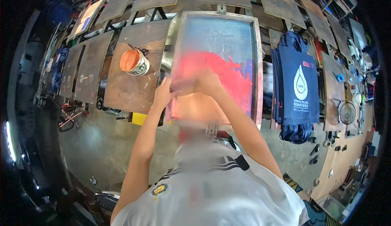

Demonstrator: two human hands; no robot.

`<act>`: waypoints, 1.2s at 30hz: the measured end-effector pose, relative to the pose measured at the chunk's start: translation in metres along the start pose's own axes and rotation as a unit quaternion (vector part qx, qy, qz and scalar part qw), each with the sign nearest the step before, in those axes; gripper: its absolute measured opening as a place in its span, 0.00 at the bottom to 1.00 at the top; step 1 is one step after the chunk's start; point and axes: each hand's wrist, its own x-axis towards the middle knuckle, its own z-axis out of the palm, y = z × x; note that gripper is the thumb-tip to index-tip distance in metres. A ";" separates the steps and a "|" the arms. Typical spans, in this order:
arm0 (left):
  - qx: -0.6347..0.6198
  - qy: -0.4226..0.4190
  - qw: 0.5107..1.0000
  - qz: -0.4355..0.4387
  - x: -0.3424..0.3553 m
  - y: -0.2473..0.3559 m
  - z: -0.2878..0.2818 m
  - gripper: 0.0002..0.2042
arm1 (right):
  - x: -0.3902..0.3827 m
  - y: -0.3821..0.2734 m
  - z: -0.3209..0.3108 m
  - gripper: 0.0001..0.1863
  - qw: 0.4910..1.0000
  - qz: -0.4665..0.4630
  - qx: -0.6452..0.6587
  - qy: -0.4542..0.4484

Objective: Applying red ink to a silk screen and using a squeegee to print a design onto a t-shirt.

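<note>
A screen-printing frame lies before me on a board. Its mesh is blue at the far part, with wet pink-red ink spread over the middle and a smooth orange area nearest me. A bar that looks like a squeegee, smeared by motion, spans between my hands over the ink. My left hand closes on its left end, by the frame's left rail. My right hand is closed over it farther right; its fingers are blurred. The squeegee's lower edge cannot be made out.
A tub of orange ink stands on the brown board to the left. Stacked navy tote bags with a white drop print lie to the right. More boards line the far side. A round fan-like thing sits at far right.
</note>
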 end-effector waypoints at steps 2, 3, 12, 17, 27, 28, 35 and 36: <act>0.022 0.032 0.999 0.019 -0.011 -0.002 0.010 0.32 | 0.001 0.009 -0.001 0.32 0.996 -0.083 -0.008 -0.012; 0.024 0.042 0.999 0.020 -0.015 0.003 0.013 0.33 | -0.002 0.013 -0.004 0.32 0.996 -0.086 -0.008 -0.009; 0.191 -0.041 0.967 0.164 0.082 0.029 0.010 0.30 | -0.062 0.025 -0.004 0.31 0.983 0.069 0.113 0.125; 0.082 -0.094 0.951 0.285 0.143 0.043 0.034 0.32 | -0.072 0.016 0.012 0.28 0.950 0.250 0.069 0.175; 0.144 -0.128 0.945 0.264 0.147 0.006 0.016 0.32 | -0.030 0.000 0.006 0.30 0.956 0.259 0.024 0.135; 0.030 -0.121 0.965 0.229 0.141 0.000 0.015 0.32 | -0.026 0.000 0.002 0.29 0.965 0.235 0.021 0.117; 0.097 0.053 0.982 0.151 0.063 -0.027 0.007 0.31 | 0.005 0.001 0.012 0.31 0.989 0.064 -0.079 0.106; 0.098 0.060 0.983 0.142 0.053 -0.027 0.007 0.31 | 0.010 0.001 0.012 0.31 0.990 0.053 -0.079 0.103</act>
